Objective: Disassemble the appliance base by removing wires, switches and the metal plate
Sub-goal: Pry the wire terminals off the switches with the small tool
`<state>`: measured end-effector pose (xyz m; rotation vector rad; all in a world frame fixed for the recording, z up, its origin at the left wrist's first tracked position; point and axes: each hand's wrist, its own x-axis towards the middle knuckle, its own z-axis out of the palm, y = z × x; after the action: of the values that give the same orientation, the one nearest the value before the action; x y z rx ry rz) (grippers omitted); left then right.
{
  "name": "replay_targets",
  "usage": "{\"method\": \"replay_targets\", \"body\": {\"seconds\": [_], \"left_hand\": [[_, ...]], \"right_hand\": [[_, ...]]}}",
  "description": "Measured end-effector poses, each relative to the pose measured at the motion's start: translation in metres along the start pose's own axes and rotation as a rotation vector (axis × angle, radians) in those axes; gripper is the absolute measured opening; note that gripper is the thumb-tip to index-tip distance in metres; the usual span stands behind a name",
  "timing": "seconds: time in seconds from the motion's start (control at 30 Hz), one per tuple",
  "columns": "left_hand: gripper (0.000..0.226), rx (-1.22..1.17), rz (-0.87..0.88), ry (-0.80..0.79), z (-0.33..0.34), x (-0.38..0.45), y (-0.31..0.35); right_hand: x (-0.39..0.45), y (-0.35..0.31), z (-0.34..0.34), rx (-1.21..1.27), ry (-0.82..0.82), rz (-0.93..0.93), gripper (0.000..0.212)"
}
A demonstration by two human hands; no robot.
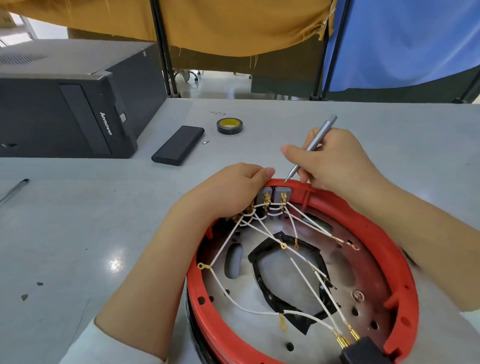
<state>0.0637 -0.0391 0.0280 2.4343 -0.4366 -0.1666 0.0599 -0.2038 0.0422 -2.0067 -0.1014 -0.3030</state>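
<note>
While my left hand (pixel 234 190) curls over the far rim of the red appliance base (pixel 410 294) on the grey table (pixel 66 229), gripping it beside the grey switches (pixel 276 194), my right hand (pixel 334 161) pinches a slim silver screwdriver (pixel 312 146), its tip touching the rim above them. White wires (pixel 298 264) fan across the metal plate (pixel 284 282) inside.

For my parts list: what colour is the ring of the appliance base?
Red; the ring shows best in the head view.

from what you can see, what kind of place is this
Probably an electronics repair or teardown workbench: a grey table holds a desktop computer tower, a roll of electrical tape and an opened red appliance base with loose wires.
</note>
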Motion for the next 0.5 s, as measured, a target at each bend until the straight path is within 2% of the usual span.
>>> {"method": "replay_targets", "body": {"seconds": [0.13,0.33,0.5], "left_hand": [[0.053,-0.008,-0.004,0.001,0.0001,-0.0007,-0.0001],[0.052,-0.02,-0.009,0.011,0.0004,-0.0012,0.0001],[0.053,-0.027,-0.003,0.009,0.0008,-0.0005,-0.0007]], "right_hand": [[-0.009,0.0108,0.0008,0.051,0.137,-0.05,0.034],[-0.0109,0.0088,0.0034,-0.145,0.083,-0.119,0.035],[-0.0117,0.0062,0.0026,-0.176,0.099,-0.134,0.032]]}}
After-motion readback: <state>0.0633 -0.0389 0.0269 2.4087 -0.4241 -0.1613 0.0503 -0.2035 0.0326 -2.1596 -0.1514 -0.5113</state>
